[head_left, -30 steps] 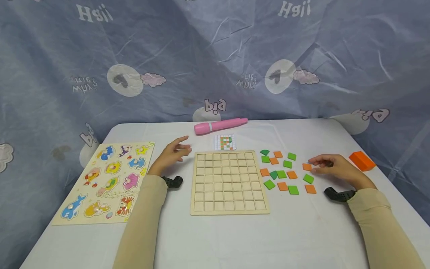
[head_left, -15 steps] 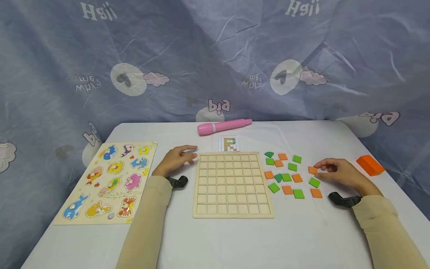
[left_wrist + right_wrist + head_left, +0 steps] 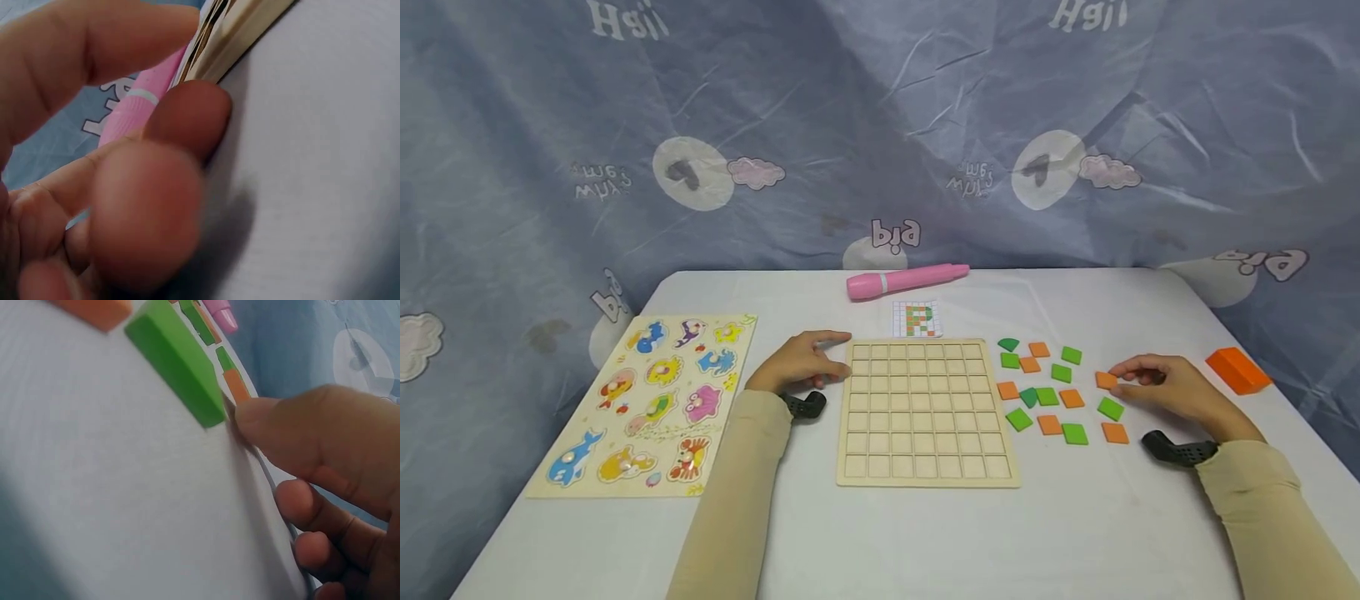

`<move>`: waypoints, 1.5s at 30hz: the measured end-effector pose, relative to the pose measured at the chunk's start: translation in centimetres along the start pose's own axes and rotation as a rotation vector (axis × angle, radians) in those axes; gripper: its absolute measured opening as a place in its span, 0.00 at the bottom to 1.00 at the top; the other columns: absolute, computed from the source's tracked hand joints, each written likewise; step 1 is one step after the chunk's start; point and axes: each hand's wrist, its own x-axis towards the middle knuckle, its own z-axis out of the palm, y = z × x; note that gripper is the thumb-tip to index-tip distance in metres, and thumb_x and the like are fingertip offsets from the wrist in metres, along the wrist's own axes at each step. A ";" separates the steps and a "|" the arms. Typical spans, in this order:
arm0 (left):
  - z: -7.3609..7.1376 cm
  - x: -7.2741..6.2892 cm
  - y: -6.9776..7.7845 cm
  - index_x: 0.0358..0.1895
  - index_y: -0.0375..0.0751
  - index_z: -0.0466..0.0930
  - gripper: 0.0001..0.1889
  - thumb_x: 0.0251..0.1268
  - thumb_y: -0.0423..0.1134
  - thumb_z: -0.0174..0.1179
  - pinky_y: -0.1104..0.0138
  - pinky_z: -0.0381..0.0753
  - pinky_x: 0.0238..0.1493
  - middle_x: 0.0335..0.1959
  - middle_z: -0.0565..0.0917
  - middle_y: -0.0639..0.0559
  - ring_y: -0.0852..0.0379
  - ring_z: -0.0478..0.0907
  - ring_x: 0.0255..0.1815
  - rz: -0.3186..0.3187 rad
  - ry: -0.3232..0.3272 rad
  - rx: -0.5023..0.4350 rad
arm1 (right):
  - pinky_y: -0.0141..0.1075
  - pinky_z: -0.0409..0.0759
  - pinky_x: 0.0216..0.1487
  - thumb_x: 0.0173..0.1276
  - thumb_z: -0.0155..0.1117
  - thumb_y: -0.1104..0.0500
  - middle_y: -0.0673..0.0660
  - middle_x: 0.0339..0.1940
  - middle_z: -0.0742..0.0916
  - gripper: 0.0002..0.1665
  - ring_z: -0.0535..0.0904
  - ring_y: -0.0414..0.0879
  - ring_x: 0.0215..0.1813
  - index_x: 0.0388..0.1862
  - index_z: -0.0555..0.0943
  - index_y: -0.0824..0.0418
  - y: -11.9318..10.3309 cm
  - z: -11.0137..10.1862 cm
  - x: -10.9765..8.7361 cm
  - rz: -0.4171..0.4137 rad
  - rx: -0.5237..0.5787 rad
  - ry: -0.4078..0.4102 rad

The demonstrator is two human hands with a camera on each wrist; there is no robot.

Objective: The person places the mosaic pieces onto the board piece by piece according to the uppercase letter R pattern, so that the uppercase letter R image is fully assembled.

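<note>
Left grip (image 3: 796, 361) nearer board (image 3: 929, 421), orange tile (image 3: 1105, 380) at tips of right grip (image 3: 1176, 390)

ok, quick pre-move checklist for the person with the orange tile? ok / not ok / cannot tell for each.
1. Right fingers on the orange tile: ok, pinched at its right side.
2. Tile lifted off the table: cannot tell from these views.
3. Tile over the grid board: not ok, it's off to the board's right.
4. Left fingers at the board: ok, tips at its left edge.
5. Pattern card uncovered: ok, just behind the board.
6. Left sleeve off the animal puzzle: cannot tell, they overlap in the head view.
</note>
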 end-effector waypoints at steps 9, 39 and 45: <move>0.2 0.3 0.1 0.79 0.43 0.75 0.42 0.58 0.32 0.79 0.69 0.68 0.25 0.17 0.75 0.53 0.59 0.70 0.20 0.028 -0.053 -0.085 | 0.30 0.71 0.39 0.73 0.77 0.57 0.42 0.37 0.86 0.20 0.73 0.40 0.38 0.56 0.86 0.70 0.4 -0.4 -0.4 0.001 0.040 0.005; 0.6 -0.1 -0.4 0.78 0.41 0.76 0.41 0.57 0.32 0.79 0.69 0.72 0.30 0.22 0.83 0.53 0.60 0.73 0.22 0.033 -0.032 -0.050 | 0.27 0.81 0.38 0.75 0.75 0.60 0.49 0.39 0.90 0.23 0.80 0.32 0.37 0.59 0.82 0.75 -1.8 -0.6 0.1 0.021 0.041 -0.043; 0.3 -0.1 -0.2 0.78 0.40 0.75 0.42 0.56 0.31 0.78 0.69 0.73 0.30 0.21 0.81 0.54 0.59 0.72 0.22 0.042 -0.046 -0.092 | 0.31 0.82 0.39 0.76 0.73 0.61 0.57 0.43 0.91 0.22 0.82 0.37 0.37 0.61 0.81 0.74 -3.9 -0.2 0.6 0.009 0.068 -0.086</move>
